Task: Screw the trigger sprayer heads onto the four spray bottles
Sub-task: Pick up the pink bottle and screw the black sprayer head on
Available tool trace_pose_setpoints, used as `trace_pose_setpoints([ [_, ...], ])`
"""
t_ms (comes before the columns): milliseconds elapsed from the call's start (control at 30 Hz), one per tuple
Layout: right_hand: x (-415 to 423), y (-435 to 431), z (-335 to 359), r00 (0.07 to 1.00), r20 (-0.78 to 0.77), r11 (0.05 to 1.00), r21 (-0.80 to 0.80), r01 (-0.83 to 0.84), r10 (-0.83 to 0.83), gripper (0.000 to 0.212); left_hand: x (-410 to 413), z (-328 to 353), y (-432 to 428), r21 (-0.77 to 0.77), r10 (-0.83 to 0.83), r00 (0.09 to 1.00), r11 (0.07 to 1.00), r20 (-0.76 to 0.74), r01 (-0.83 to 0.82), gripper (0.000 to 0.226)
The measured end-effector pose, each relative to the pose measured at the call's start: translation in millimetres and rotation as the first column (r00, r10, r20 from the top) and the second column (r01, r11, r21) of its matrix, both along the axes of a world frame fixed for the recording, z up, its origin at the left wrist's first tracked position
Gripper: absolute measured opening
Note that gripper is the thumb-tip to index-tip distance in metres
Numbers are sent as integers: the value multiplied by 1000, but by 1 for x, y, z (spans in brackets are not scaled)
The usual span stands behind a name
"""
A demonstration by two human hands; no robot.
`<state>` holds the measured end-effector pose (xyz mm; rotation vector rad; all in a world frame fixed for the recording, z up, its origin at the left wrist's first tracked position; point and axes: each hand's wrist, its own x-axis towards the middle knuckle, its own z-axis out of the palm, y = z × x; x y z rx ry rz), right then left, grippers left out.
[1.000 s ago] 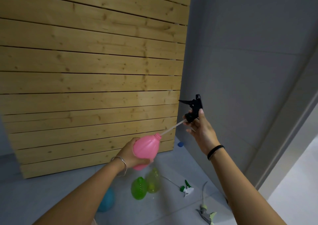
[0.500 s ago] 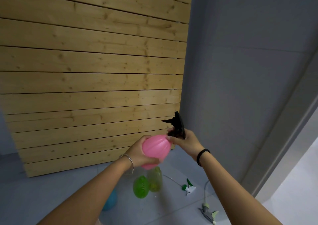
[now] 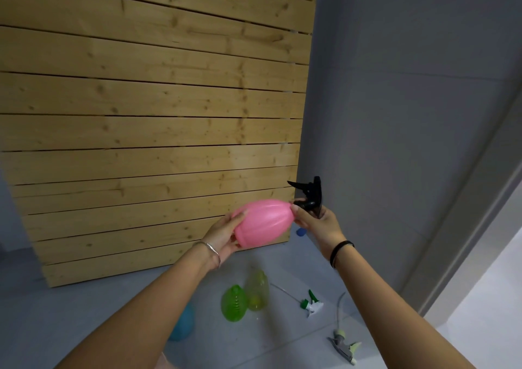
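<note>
My left hand (image 3: 223, 231) grips the base of a pink spray bottle (image 3: 264, 223), held tilted in the air with its neck pointing right. A black trigger sprayer head (image 3: 310, 195) sits at the bottle's neck, and my right hand (image 3: 317, 223) holds its collar with the fingertips. On the grey floor below lie a green bottle (image 3: 234, 302), a yellow-green bottle (image 3: 257, 289) and a blue bottle (image 3: 183, 325), partly hidden by my left arm. A green-and-white sprayer head (image 3: 310, 303) and a grey-and-pale-green sprayer head (image 3: 343, 343) lie loose to the right.
A wooden slat panel (image 3: 147, 131) stands upright behind the hands. A grey wall (image 3: 409, 114) runs along the right, with a door frame (image 3: 477, 205) beyond it. A small blue object (image 3: 300, 231) lies on the floor at the panel's corner.
My right hand brought the black sprayer head down from the raised position, feeding its tube into the pink bottle until the head reached the neck. The bottle tipped to point right.
</note>
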<state>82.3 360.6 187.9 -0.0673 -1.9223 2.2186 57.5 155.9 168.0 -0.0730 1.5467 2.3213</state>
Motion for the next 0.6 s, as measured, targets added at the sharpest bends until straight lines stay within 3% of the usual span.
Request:
trace_pose_setpoints([
  [67,0,3,-4,999,25,999,-21,-24,25,33,3,2,-1,23,-76,997,997,23,75,72],
  [167,-1,4,-5,998,33,998,-24,-54,55,31,6,1,0,-54,-180,980,981,87,185,57],
  [233,0,6,-4,997,52,998,-47,-46,49,30,4,2,-1,36,-149,989,988,14,149,58],
  [333,1,8,-4,994,93,996,-59,-59,65,29,1,8,-6,141,-195,980,970,-34,198,96],
  [467,-1,2,-4,995,80,997,-46,-62,65,27,10,4,-6,-134,-309,935,933,176,334,68],
  [533,-1,4,-4,995,98,999,-43,-27,31,31,10,1,-6,-198,-244,965,945,96,258,56],
  [600,-1,7,-5,991,128,999,-30,-29,33,31,5,0,-4,-135,-176,984,976,-17,172,58],
])
